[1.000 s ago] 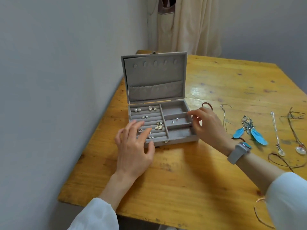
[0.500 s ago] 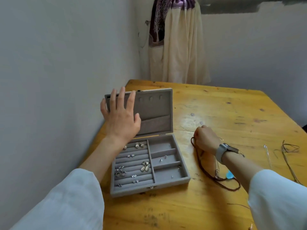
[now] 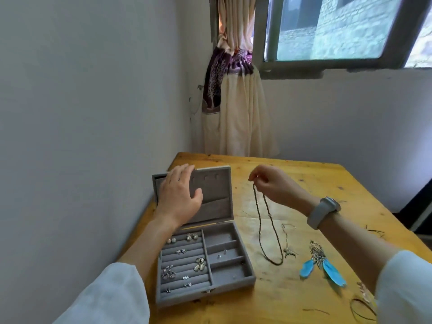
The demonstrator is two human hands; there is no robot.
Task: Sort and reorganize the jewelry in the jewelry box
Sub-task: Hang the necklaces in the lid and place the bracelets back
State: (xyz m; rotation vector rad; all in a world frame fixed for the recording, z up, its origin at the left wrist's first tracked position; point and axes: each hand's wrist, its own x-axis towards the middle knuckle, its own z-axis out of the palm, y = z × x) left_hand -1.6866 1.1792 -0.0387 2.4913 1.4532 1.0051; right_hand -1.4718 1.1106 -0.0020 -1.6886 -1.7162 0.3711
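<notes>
A grey velvet jewelry box (image 3: 230,285) stands open at the left of the wooden table (image 3: 292,298). Its upright lid (image 3: 215,195) has small hooks and a pocket. Several earrings (image 3: 187,258) lie in the left ring rolls; the right compartments hold a few tiny studs. My left hand (image 3: 178,195) rests flat with straight fingers against the inside of the lid. My right hand (image 3: 271,184) pinches the top of a dark beaded necklace (image 3: 268,230), which hangs as a long loop down to the table beside the box.
Blue feather earrings (image 3: 327,267) and a thin silver chain with a pendant (image 3: 288,251) lie right of the necklace. Cord pieces (image 3: 361,308) sit near the right front edge. A wall runs close along the left; a tied curtain and a window are behind.
My right hand has lifted the beaded necklace off the table so it hangs. My left hand went from the front of the box up to the lid. The view tilted upward.
</notes>
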